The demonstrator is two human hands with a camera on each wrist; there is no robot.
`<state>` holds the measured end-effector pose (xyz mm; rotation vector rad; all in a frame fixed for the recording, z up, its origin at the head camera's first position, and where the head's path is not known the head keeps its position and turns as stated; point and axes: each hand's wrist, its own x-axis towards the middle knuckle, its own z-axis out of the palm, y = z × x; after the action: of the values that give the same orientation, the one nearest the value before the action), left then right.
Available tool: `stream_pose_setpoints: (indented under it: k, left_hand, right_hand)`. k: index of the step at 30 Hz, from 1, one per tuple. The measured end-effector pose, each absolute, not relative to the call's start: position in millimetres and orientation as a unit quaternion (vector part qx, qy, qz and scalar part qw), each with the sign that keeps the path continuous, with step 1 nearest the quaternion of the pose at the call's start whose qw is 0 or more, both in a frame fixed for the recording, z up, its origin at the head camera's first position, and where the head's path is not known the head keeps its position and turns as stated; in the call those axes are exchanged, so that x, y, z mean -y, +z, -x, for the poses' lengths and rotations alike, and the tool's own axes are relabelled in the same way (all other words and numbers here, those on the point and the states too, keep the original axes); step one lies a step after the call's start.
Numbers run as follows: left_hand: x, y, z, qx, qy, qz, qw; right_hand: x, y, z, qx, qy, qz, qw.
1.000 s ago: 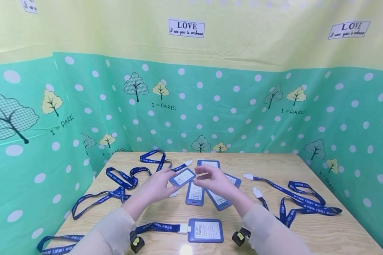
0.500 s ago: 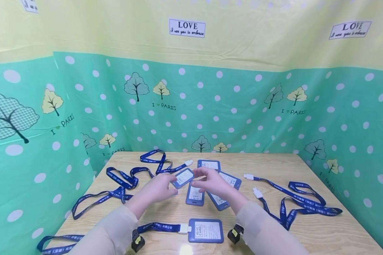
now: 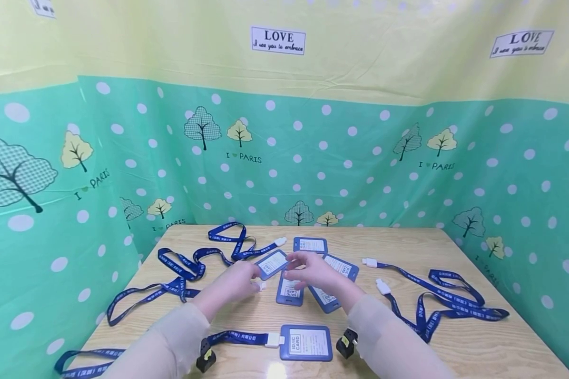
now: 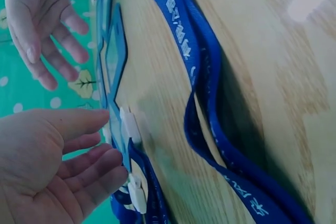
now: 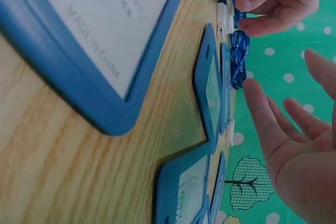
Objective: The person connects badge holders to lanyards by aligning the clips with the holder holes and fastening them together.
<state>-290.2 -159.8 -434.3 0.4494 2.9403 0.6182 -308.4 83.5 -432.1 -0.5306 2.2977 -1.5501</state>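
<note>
My left hand (image 3: 237, 281) is low over the table, its thumb and fingers apart close to a white lanyard clip (image 3: 262, 286). Seen from the left wrist, its fingers are loosely bent beside two white clips (image 4: 129, 124) on blue lanyards. A blue ID card holder (image 3: 272, 264) lies askew between my hands. Over a second card holder (image 3: 290, 289) is my right hand (image 3: 320, 273), fingers spread and nothing in them. That hand partly hides a larger card holder (image 3: 334, 300) on its right. The right wrist view shows a gap between thumb and fingers on both hands.
Nearest me lies a card holder (image 3: 305, 342) clipped to a lanyard (image 3: 237, 337). Another holder (image 3: 310, 245) lies at the back. Loose blue lanyards (image 3: 180, 266) spread over the left side, more lanyards (image 3: 450, 300) over the right. A patterned curtain (image 3: 294, 158) encloses the wooden table.
My left hand has drawn back from the tilted card holder's edge, down toward the white clip. The right hand has shifted slightly left. The card holders have hardly moved.
</note>
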Motion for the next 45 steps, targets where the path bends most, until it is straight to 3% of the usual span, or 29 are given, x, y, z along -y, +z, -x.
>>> stream_pose_setpoints:
  k: [24, 45]
  left_hand:
    - [153, -445, 294, -0.976, 0.166, -0.126, 0.061]
    - [155, -446, 287, -0.976, 0.155, -0.132, 0.075]
  right_hand:
    - [-81, -431, 308, -0.794, -0.548, 0.173, 0.196]
    - [-84, -436, 304, -0.811, -0.517, 0.195, 0.192]
